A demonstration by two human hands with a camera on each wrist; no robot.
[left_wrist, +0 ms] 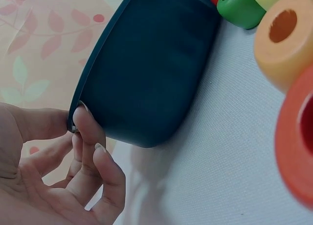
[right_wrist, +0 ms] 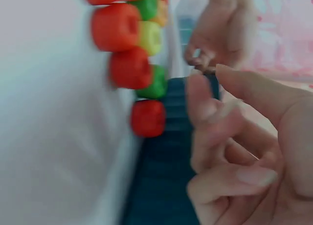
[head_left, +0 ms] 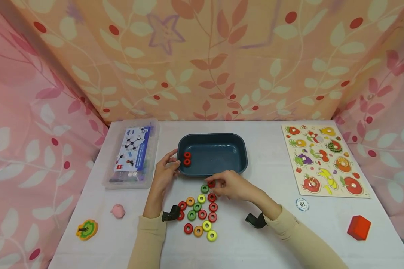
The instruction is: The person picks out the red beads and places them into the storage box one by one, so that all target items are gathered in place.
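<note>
My left hand [head_left: 165, 169] pinches the left rim of a dark blue rectangular dish [head_left: 219, 173] between thumb and fingers, as the left wrist view shows up close. Inside the dish, at its left end, lie two red rings [head_left: 187, 162]. The right hand [head_left: 233, 185] hovers by the dish's front edge, above the top of a group of red, green, yellow and orange rings. Its fingers are loosely bent with nothing between thumb and forefinger in the right wrist view. Nearest to it are a red ring [right_wrist: 148, 118] and a green ring [head_left: 204, 189].
A clear plastic case [head_left: 148, 175] stands at the left, a fruit puzzle board [head_left: 297, 164] at the right. A poker chip [head_left: 302, 204] and red block [head_left: 359, 228] lie at the front right. A pink lump [head_left: 118, 211] and tree-shaped piece [head_left: 87, 229] lie at the front left.
</note>
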